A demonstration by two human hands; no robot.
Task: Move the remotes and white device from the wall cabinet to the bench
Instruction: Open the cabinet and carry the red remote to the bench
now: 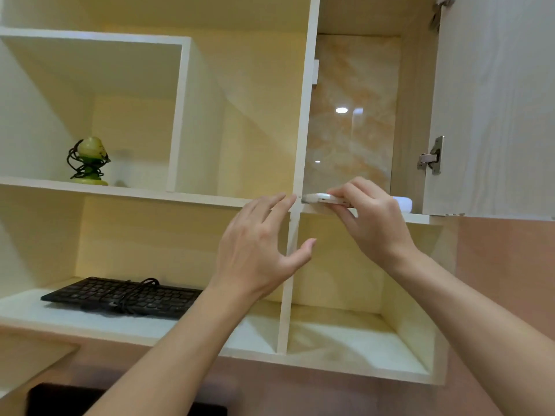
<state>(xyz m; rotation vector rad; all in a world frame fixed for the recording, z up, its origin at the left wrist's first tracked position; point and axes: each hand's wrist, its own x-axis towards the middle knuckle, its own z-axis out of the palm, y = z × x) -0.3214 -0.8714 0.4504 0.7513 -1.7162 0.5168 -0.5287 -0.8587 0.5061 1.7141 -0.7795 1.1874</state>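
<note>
A white remote (pixel 322 199) lies at the front edge of the open upper-right compartment of the wall cabinet (pixel 303 121). My right hand (pixel 371 223) pinches its right end between thumb and fingers. Behind that hand, a rounded white device (pixel 404 204) rests on the same shelf, partly hidden. My left hand (pixel 259 250) is raised just left of the compartment's divider, fingers spread, holding nothing. The bench is out of view.
The cabinet door (pixel 492 109) stands open at the right with two metal hinges. A black keyboard (pixel 126 297) with a coiled cable lies on the lower left shelf. A green ornament wrapped in dark wire (pixel 88 162) stands on the middle left shelf.
</note>
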